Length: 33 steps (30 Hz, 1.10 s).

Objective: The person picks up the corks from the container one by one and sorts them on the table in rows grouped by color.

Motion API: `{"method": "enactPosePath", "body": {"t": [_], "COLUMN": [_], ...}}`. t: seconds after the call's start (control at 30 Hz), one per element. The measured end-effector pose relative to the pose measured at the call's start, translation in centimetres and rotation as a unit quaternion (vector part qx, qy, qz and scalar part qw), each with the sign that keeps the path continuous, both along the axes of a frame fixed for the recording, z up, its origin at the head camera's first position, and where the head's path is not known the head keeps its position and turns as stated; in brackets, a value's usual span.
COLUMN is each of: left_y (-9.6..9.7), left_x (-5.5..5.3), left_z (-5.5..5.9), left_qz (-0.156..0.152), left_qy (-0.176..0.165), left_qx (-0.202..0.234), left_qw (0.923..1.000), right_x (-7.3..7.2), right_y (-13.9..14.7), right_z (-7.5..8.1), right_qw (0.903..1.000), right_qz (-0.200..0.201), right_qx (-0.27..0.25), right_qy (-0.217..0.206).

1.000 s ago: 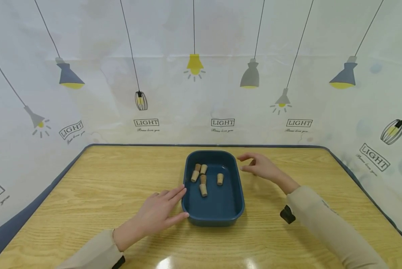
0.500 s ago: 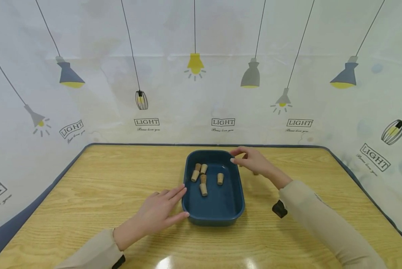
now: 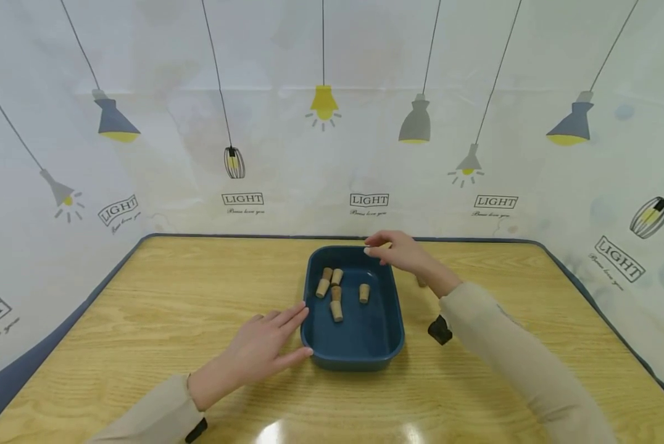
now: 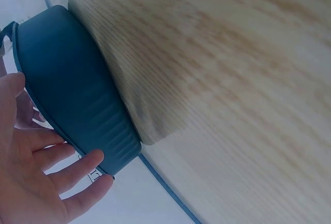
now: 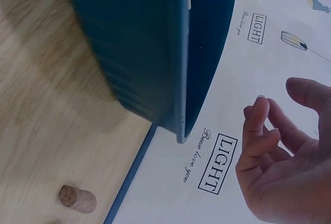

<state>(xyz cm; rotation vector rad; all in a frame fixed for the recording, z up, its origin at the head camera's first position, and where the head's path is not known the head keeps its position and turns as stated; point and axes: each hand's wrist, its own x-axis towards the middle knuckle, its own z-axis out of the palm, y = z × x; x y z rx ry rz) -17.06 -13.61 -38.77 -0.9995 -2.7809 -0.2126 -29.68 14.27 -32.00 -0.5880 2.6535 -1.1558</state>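
Cork (image 3: 421,282) partly hidden behind right arm (image 3: 510,351), blue tray (image 5: 134,48) cropped — right wrist view

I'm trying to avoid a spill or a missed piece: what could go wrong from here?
The left hand touches the tray's left rim, so a firm push might slide it and roll the corks inside. The right hand, near the far right corner, could catch the rim. The loose cork right of the tray is partly hidden by the right arm in the head view; it may be knocked or overlooked.
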Motion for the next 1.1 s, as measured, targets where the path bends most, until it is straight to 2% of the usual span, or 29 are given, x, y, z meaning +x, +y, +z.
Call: {"method": "enactPosePath", "body": {"t": [0.17,0.3,0.57,0.83,1.1], "left_y": [0.1,0.1,0.1,0.1,0.1], "left_x": [-0.1,-0.1,0.0,0.0,-0.1], "left_z": [0.0,0.0,0.2,0.1,0.2], "left_qz": [-0.001,0.001,0.002,0.000,0.000], "left_qy": [0.005,0.003,-0.005,-0.004,-0.001], "left_qx": [0.000,-0.001,-0.008,-0.007,-0.009], "left_qw": [1.0000,1.0000,1.0000,1.0000,1.0000], "right_x": [-0.6,-0.9,-1.4,-1.6,-1.6], "right_y": [-1.0,-1.9,-3.6,-5.4,-6.8], "right_z": [0.2,0.4,0.5,0.0,-0.9], "right_qw": [0.9991,0.9978,0.9971,0.9975,0.9973], "right_qz": [-0.010,-0.008,-0.026,-0.039,-0.036], "right_qx": [0.007,0.032,0.064,0.050,0.022], "right_qy": [-0.040,-0.057,-0.034,-0.031,-0.060]}}
